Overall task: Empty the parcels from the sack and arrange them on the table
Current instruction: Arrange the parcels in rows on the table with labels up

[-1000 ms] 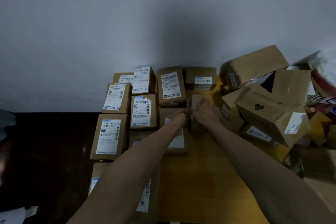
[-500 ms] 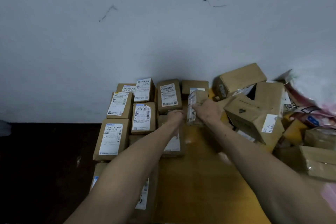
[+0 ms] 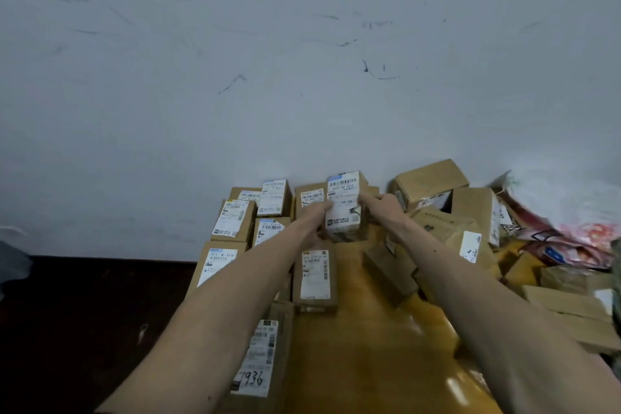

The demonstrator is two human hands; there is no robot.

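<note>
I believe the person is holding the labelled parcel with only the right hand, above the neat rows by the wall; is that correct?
Not quite: the head view shows both hands on the labelled parcel, the left hand on its left side and the right hand on its right. It is indeed raised above the neat rows by the wall.

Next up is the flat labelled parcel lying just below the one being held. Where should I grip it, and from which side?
Grip that flat parcel across its two long edges, coming from above. It lies label up, long and narrow, so a hand spans its width easily. The bare table on its right leaves finger room; the left arm covers its left edge. Both the left hand and right hand hold the raised parcel.
</note>
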